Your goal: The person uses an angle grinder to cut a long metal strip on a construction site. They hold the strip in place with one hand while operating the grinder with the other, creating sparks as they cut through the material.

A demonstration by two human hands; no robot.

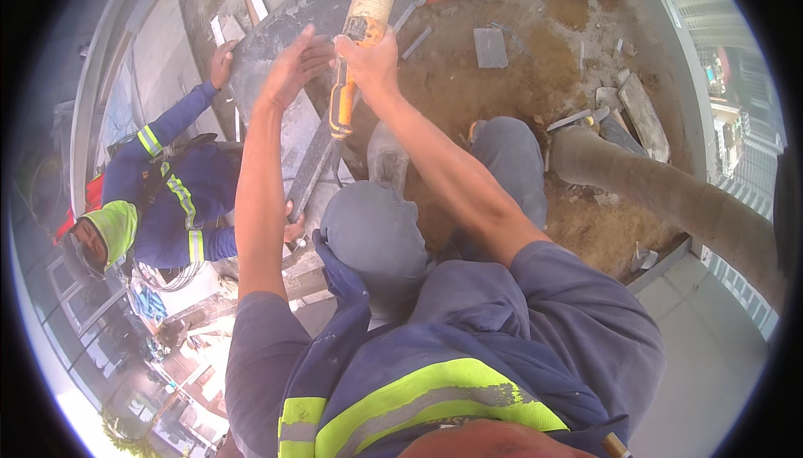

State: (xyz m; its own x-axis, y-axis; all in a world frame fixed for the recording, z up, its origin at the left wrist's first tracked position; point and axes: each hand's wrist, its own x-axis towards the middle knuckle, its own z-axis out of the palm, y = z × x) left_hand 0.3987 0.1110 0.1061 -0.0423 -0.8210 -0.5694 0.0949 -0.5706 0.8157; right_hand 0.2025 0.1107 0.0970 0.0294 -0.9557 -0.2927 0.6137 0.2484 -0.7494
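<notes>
Your right hand is wrapped around the yellow-and-black power tool with a long, dust-caked cylindrical body, which sits ahead of you above the dark-grey, white-smeared stone slab. That mid-body grip probably balances its weight, leaving the slim tail and thin dark cord pointing back toward you. Your left hand is open, fingers extended just beside the tool, perhaps ready to support it; you cannot tell whether they touch. A co-worker's hand is at the slab's edge, possibly steadying it. The brown, gritty soil carries a flat, grey square tile.
</notes>
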